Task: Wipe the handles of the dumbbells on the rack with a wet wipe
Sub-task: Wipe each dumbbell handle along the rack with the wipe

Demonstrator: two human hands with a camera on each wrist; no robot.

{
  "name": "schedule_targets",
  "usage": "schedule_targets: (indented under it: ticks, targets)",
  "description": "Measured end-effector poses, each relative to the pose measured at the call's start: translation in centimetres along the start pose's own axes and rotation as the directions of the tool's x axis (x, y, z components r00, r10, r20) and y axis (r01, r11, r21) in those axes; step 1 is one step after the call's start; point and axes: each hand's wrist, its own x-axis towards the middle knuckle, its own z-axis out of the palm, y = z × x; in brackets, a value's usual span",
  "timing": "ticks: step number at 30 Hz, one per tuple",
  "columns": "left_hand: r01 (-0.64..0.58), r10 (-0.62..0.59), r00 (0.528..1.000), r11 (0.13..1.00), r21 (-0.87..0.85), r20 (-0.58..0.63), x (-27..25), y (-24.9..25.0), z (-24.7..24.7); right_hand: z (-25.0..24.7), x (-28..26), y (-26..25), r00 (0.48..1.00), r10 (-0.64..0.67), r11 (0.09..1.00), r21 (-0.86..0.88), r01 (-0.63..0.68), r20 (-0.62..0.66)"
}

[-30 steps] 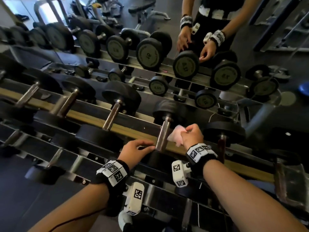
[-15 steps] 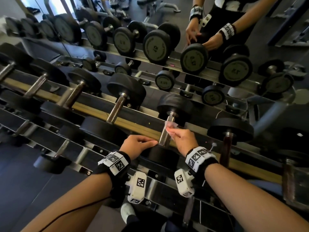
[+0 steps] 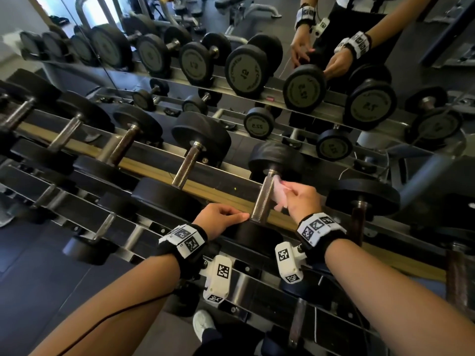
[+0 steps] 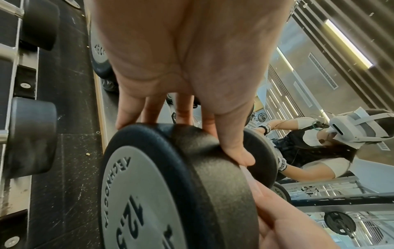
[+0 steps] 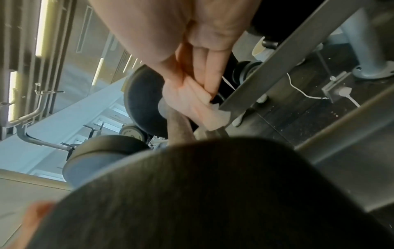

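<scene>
Head view: the right hand (image 3: 300,199) pinches the pink wet wipe (image 3: 279,192) against the upper part of the handle (image 3: 264,199) of the dumbbell in front, just under its far head (image 3: 276,160). A second ago the wipe was bunched beside the handle near its lower end; half a second ago it was already on the bar, and now it sits higher. Reads as a stroke running up the handle, so this bar is partly wiped. The left hand (image 3: 218,222) stays on the near head, fingers curled over its rim, steadying the dumbbell on the rack (image 3: 210,188).

Left wrist view: fingers (image 4: 232,144) and thumb wrap the edge of the near head (image 4: 162,193), marked 12.5.

Right wrist view: the fingers (image 5: 211,74) clamp the folded wipe (image 5: 209,114) to the side of the handle (image 5: 181,128); the near head fills the foreground.

Handles to the left look untouched; most of the row probably remains.
</scene>
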Motion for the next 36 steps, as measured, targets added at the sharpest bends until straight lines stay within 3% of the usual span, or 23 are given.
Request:
schedule_targets:
  ticks: [5,9,16,22,26,28,30,32,34,36]
  targets:
    - [0.011,-0.011,1.000,1.000,-0.011,-0.007,-0.1,0.1,0.0,2.7,0.3,0.9,0.993,-0.044,0.997,0.063,0.037,0.108]
    - [0.007,-0.007,1.000,1.000,0.003,0.011,-0.3,0.1,0.0,1.8,1.0,1.6,0.981,-0.056,0.996,0.073,0.043,0.187]
    - [0.002,-0.002,1.000,1.000,0.016,0.025,-0.1,0.1,-0.1,0.3,0.1,4.7,0.841,-0.020,0.994,0.097,-0.039,0.540]
    - [0.001,-0.001,1.000,1.000,0.016,0.007,0.0,-0.2,0.0,-0.5,-0.8,4.8,0.788,0.016,0.968,-0.208,0.142,0.615]
    - [-0.005,0.005,0.999,1.000,0.006,-0.033,-0.3,-0.6,0.3,-2.0,-0.1,2.4,0.730,0.059,0.980,-0.178,0.086,0.681]
    - [-0.008,0.008,0.998,1.000,0.003,-0.059,-0.3,-1.0,0.5,-3.3,0.7,0.9,0.779,-0.009,0.991,-0.100,0.092,0.627]
    - [0.006,-0.006,0.998,1.000,0.007,-0.062,-0.3,-1.1,0.5,-4.7,1.0,-1.4,0.857,-0.127,0.983,-0.053,0.177,0.500]
    - [0.029,-0.029,0.998,1.000,-0.008,-0.058,-0.2,-1.2,0.5,-5.2,1.2,-3.4,0.871,-0.267,0.937,-0.101,0.335,0.413]
    - [0.033,-0.034,0.997,0.999,-0.018,-0.064,-0.2,-1.2,0.5,-4.8,1.6,-4.8,0.805,-0.401,0.828,-0.202,0.522,0.438]
    - [0.032,-0.035,0.996,0.999,-0.028,-0.079,-0.2,-1.3,0.6,-3.5,2.2,-5.5,0.707,-0.449,0.662,-0.328,0.674,0.547]
